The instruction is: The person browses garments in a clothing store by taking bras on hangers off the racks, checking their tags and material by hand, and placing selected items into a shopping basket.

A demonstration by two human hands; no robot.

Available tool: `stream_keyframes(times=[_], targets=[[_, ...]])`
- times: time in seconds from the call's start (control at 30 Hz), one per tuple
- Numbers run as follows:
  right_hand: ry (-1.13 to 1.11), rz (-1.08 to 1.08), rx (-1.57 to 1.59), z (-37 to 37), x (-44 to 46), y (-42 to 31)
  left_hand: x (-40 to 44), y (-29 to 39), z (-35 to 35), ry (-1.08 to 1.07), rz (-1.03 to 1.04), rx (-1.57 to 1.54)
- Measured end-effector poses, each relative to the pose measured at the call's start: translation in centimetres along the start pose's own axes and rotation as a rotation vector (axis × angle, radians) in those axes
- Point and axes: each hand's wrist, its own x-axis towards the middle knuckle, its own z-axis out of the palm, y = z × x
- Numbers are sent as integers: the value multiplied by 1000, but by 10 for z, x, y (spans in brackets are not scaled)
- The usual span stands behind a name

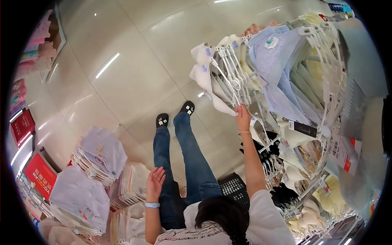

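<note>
My right hand (243,116) reaches up to a display rack, its fingers closed on the lower end of a white bra (212,87) with blue round tags. Beside that bra, several white plastic hangers (232,69) hang close together on the rack arm. Just right of them is a row of pale blue bras (271,61), the front one bearing a round white sticker. Held low in front of my jeans, my left hand (155,179) is empty, palm up, with its fingers apart. A light blue band circles that wrist.
A black perforated basket (234,188) stands by my legs. Lower rails at right carry black and cream bras (281,194). White garments on hangers (79,196) and red signs (38,173) stand at left. Skin-coloured shapes like fingers (255,29) show behind the rack, partly hidden.
</note>
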Motion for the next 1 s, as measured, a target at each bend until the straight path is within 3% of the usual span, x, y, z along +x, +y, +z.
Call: stream_keyframes(times=[0.17, 0.23, 0.3, 0.43, 0.5, 0.57, 0.63, 0.67, 0.73, 0.87, 0.93, 1.0], targets=[[35, -100, -150, 1, 20, -4, 5, -13, 2, 37, -29, 15], [20, -71, -124, 0, 27, -8, 6, -15, 4, 48, -38, -5], [-65, 100, -45, 1, 31, -6, 8, -14, 7, 53, -20, 22], [-149, 41, 3, -13, 39, -13, 10, -14, 14, 68, -4, 9], [-143, -190, -447, -38, 40, -38, 11, -15, 18, 67, 2, 6], [-92, -198, -381, -47, 52, -34, 11, -19, 21, 65, 11, 1], [221, 42, -303, -49, 73, -20, 12, -24, 23, 49, 5, -15], [223, 37, -298, -48, 84, -13, 12, -26, 24, 47, 11, -16], [492, -402, -397, -43, 108, 0, 12, -31, 26, 66, -3, 26], [279, -311, -307, -28, 147, 18, 10, -36, 36, 87, 17, 80], [194, -168, -184, -28, 151, 11, 12, -42, 54, 39, 86, 257], [242, -115, -269, -14, 164, 37, 26, -54, 104, -222, 91, 433]])
